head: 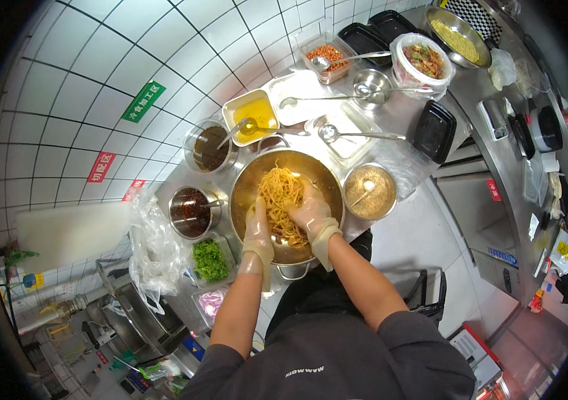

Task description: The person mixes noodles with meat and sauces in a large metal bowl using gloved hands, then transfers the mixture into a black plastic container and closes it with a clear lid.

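Note:
Sauce-coated noodles [280,195] are gathered in a wide stainless steel mixing bowl [326,170] with loop handles, right in front of me. My left hand [258,227], in a translucent disposable glove, cups the left side of the noodle heap. From the right, my right hand [311,212], gloved the same way, grips the heap with its fingers partly buried in the strands. Between the two hands the noodles look bunched up, with some strands hanging down to the bowl's near side. Parts of the fingertips are hidden by noodles.
Around the bowl stand dark sauce [210,150], chili oil [191,212], yellow oil [254,112], chopped greens [209,260], sliced onion [213,302] and a tub of tan crumbs [370,191]. Ladles rest across trays behind. Peanuts [325,57] and a bowl of plain noodles [456,40] sit farther back.

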The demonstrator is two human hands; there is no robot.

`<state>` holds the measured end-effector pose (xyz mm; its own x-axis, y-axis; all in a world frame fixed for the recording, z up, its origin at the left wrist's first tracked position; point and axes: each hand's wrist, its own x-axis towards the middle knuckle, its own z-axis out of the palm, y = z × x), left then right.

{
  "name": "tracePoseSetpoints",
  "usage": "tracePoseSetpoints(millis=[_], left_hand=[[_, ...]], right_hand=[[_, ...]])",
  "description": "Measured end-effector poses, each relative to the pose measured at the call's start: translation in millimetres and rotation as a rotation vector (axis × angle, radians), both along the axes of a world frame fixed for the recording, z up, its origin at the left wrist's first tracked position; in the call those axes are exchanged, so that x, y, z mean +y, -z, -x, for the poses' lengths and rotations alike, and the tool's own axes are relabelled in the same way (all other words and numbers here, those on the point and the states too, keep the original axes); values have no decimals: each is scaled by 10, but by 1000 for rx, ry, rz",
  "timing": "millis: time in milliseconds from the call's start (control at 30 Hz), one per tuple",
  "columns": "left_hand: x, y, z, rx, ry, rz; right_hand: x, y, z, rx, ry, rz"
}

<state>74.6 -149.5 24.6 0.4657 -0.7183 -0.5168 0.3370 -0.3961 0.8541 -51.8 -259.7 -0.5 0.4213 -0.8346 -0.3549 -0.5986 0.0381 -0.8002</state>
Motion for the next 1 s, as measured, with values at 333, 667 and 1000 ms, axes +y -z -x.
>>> tracePoseSetpoints(millis=[333,667,1000], left_hand=[[-152,-90,-297,-54,0,153],[137,85,-514,-530,21,-240],[-266,-385,-115,-17,-6,-43]], right_hand=[[107,-334,-208,-643,-2,-454],[-85,-458,373,166,-26,-210],[174,318,-139,-138,53,-40]])
